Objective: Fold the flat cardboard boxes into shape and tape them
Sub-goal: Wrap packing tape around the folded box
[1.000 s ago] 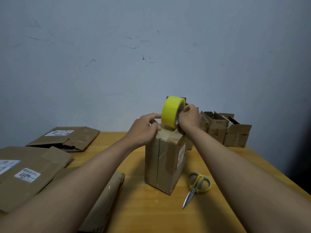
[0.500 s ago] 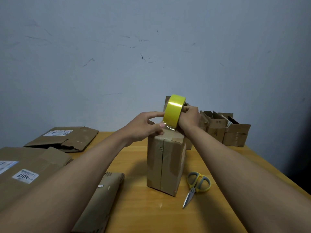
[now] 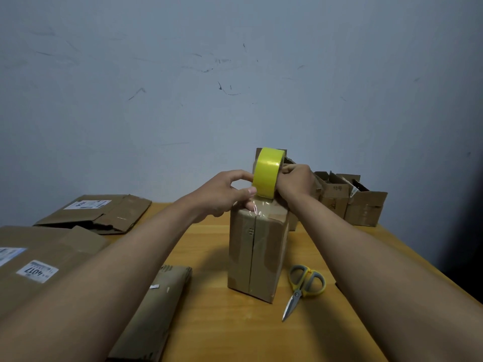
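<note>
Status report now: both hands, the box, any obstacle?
Right hand grips tape roll. Left hand pinches tape end on upright box. Scissors beside, not blocking.

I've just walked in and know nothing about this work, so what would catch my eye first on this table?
The bright yellow tape roll stands out, held upright above the standing cardboard box at the table's middle; the right hand grips the roll while the left hand pinches the clear tape end onto the box top. Yellow-handled scissors lie just right of the box, and flat cardboard waits at the left.
</note>
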